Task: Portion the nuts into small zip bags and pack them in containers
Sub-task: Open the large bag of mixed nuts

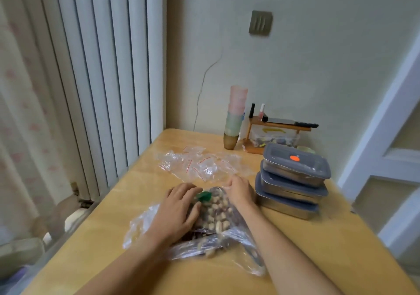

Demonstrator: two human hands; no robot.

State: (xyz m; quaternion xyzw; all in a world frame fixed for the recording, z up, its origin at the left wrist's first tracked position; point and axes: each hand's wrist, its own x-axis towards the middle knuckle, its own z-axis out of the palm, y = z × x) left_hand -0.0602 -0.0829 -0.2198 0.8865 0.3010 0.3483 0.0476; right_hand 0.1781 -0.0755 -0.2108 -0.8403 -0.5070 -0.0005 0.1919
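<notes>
A big clear plastic bag of nuts (218, 217) lies on the wooden table (318, 249) in front of me, with a green clip (203, 196) near its far end. My left hand (179, 210) rests on the bag's left side, fingers curled over the plastic by the clip. My right hand (239, 191) holds the bag's far right end; its fingertips are hidden. Behind the bag lies a pile of small empty zip bags with red seal lines (200, 164). Three steel containers with grey lids (293, 178) are stacked to the right.
At the back by the wall stand stacked plastic cups (235, 117) and a small wooden rack (272, 133) with little bottles and a dark flat object on top. A ribbed white radiator and a curtain run along the table's left edge.
</notes>
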